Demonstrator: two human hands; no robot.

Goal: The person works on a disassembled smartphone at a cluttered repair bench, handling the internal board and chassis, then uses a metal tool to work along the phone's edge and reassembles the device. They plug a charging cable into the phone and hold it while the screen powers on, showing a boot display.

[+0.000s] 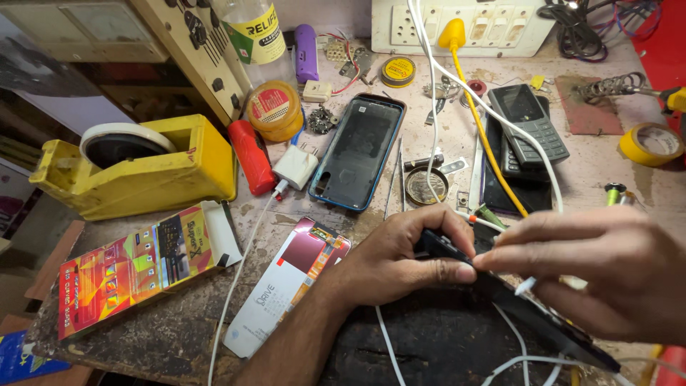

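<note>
both hands meet over a slim black phone (pixel 529 314), which lies slanted low on the right of the cluttered workbench (pixel 171 329), its near end running toward the bottom right corner. the left hand (pixel 400 261) curls over the phone's upper end, thumb pressed along its edge and fingers wrapped over the top, so it is clamped on the device. the right hand (pixel 607 268) comes in from the right with its fingertips pinched together at that same upper end, touching the phone just beside the left thumb; i cannot tell whether it grips the phone itself or something small at its edge. the phone looks thin, dark and glossy along the side, and most of its face is hidden by the hands. a white cable (pixel 429 107) trails down from the wall sockets and passes under the hands, and a yellow cable (pixel 486 136) runs beside it.

beyond the hands, a phone in a blue case (pixel 357 150) lies back up in the middle of the bench, and a grey keypad phone (pixel 529 121) rests on another dark handset to the right. a yellow tape dispenser (pixel 143 168) sits at the left, with two printed cardboard boxes (pixel 143 264) nearer the front edge.
</note>
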